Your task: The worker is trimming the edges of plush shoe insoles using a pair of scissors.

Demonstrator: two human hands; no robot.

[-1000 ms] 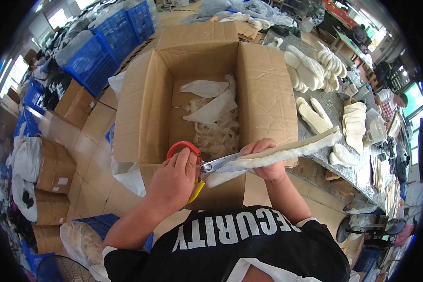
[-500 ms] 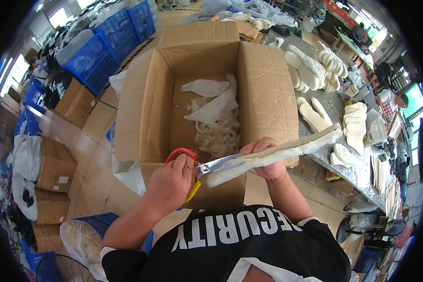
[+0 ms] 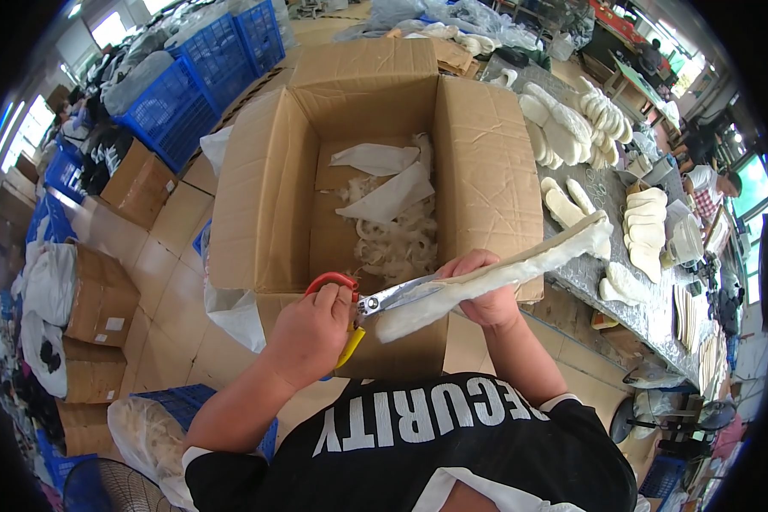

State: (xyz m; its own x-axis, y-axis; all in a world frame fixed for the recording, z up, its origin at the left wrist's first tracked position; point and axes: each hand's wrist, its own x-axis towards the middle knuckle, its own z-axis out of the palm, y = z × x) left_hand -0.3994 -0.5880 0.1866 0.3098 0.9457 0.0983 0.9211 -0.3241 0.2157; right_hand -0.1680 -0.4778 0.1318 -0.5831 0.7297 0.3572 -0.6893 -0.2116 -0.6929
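Bench: grey-topped bench (image 3: 644, 317) to my right; pale insole stacks (image 3: 645, 229) lie along it, more at its far end.
Carton: open box (image 3: 486, 183) in front of me, flaps spread, its right flap beside the bench's left edge.
Forearms: both reach forward from my body and angle inward, bringing my hands together above the carton's near edge.
Fleece piece: long, cream-backed, white-piled strip (image 3: 520, 275), held in the air; near end over the carton's near flap, far end up and right, above the bench's left edge.
Scissors: red-and-yellow-handled pair (image 3: 369, 305), blades pointing right along the fleece; blade gap not clear.
Left hand: closed around the scissors' handles (image 3: 309, 331), knuckles up, fingers curled at the red one; thumb hidden.
Right hand: pinched shut on the fleece mid-length (image 3: 491, 309), fingers over its far side, palm beneath, beside the blade tips.
Scraps: white offcuts (image 3: 397, 247) on the carton's floor, gathered toward its right wall.
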